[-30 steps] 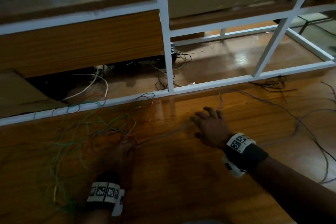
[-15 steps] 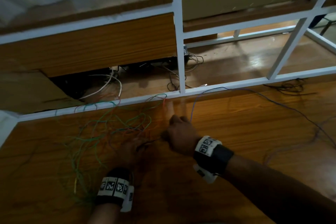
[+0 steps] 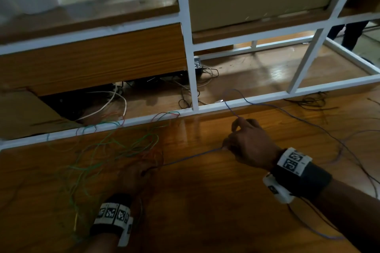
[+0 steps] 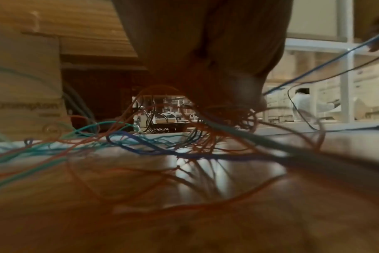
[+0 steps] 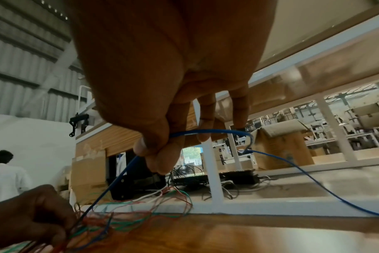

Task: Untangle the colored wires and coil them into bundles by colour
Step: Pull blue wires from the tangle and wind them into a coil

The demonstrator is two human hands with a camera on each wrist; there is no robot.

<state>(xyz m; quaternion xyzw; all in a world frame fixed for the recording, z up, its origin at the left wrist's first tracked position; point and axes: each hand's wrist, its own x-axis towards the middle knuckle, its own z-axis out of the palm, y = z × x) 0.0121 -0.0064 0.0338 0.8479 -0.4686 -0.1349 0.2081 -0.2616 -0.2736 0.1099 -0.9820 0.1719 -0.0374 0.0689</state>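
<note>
A tangle of green wires [image 3: 115, 146] and orange wires [image 3: 153, 155] lies on the wooden floor at the left. My left hand [image 3: 139, 172] rests low on the tangle, fingers curled on a bunch of strands [image 5: 76, 227]. My right hand [image 3: 246, 141] is raised to its right and pinches a blue wire [image 5: 119, 176] between thumb and forefinger. The blue wire [image 3: 193, 157] runs taut from the left hand to the right one. It then loops up over the white rail [image 3: 236, 92] and trails off right. In the left wrist view, orange loops [image 4: 206, 140] hang under my fingers.
A white metal frame [image 3: 190, 68] crosses the floor just beyond the wires. Behind it are a cardboard box [image 3: 20, 113], a white cable [image 3: 111, 102] and a power strip [image 3: 197, 63]. Thin dark wires [image 3: 312, 102] lie at the right. A person in white [image 5: 4, 174] stands far off.
My right hand went left to meet the left hand at the tangle, took the blue wire and has drawn it out to the right. The left hand stayed on the tangle.
</note>
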